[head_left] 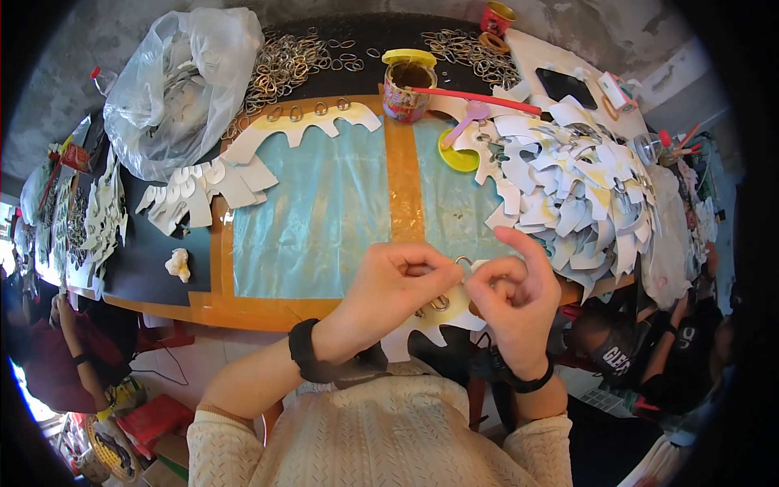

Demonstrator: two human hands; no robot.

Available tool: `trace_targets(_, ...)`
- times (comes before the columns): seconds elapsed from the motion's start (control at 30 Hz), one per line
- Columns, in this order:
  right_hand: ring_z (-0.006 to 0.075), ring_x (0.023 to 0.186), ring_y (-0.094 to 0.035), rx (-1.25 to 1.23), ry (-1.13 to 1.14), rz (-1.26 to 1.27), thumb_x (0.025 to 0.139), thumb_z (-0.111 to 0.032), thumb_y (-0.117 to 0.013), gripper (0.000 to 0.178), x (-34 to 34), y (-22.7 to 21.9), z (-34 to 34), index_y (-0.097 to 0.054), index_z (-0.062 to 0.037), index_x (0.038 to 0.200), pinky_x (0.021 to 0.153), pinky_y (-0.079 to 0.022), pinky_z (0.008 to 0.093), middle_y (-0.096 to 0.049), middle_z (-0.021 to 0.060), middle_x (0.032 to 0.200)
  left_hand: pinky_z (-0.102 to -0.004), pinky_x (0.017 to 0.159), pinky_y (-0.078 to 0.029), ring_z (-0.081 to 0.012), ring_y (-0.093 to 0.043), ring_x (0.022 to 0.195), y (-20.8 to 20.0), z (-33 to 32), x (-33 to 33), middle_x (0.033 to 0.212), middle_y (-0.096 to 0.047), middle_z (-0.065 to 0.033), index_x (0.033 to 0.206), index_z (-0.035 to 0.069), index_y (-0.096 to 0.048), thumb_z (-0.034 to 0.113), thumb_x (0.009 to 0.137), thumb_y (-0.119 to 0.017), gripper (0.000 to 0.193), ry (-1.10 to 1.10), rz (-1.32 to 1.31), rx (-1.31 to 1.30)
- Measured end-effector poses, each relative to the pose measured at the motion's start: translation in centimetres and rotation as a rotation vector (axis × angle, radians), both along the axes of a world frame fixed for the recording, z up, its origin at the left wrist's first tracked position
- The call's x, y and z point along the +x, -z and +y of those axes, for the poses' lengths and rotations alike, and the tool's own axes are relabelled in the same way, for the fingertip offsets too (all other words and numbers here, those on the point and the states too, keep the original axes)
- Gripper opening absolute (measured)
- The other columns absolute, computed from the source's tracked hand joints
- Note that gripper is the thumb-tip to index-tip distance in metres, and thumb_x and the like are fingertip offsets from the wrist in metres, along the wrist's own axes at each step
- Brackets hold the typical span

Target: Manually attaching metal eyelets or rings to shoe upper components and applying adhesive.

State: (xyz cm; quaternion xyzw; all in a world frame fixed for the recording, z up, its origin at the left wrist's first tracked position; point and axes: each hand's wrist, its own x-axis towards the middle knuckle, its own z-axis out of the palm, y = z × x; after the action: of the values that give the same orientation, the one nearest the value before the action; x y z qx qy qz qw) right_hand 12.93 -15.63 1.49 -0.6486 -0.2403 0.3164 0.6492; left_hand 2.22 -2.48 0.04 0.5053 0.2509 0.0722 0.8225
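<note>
My left hand (389, 284) and my right hand (511, 292) meet over the table's near edge. Together they pinch a white scalloped paper cutout (430, 321) with small metal rings on it. One ring (464, 261) stands up between the fingertips of both hands. My right index finger points upward. A similar scalloped cutout (308, 126) with several rings along its top lies farther back on the blue-green mat (324, 211).
A big heap of white cutouts (576, 187) fills the right side. Loose metal rings (284, 61) lie at the back beside a clear plastic bag (178, 89). A glue jar (408, 85) with a red stick stands at the back centre. Other people sit at the left and lower right.
</note>
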Motion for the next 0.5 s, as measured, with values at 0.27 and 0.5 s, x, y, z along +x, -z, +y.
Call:
trace_targets(0.27,0.0136,0.045,-0.051,0.073,0.026,-1.07,0.068,0.004,-0.071,0.051,-1.2,2.1,-1.3,-0.055,-0.0009,0.116,0.044,-0.038,0.023,-0.067,0.0012,0.073,-0.018,0.055,-0.041,-0.0037,-0.055,0.063,-1.0,0.1,0.1,0.07,-0.063,-0.0009,0.086,-0.001,-0.066,0.01,0.084,-0.065,0.011,0.096,0.068,-0.019)
trace_targets(0.5,0.0192,0.05,-0.057,0.027,-0.076,-1.313,0.067,0.001,-0.074,0.047,-0.8,2.0,-1.8,-0.057,-0.0008,0.111,0.047,-0.043,0.0261,-0.064,0.0034,0.07,-0.0183,0.054,-0.041,-0.0036,-0.055,0.063,-0.5,-0.2,-0.1,0.071,-0.063,-0.0011,0.086,-0.001,-0.066,0.011,0.084,-0.064,0.012,0.083,0.046,0.027)
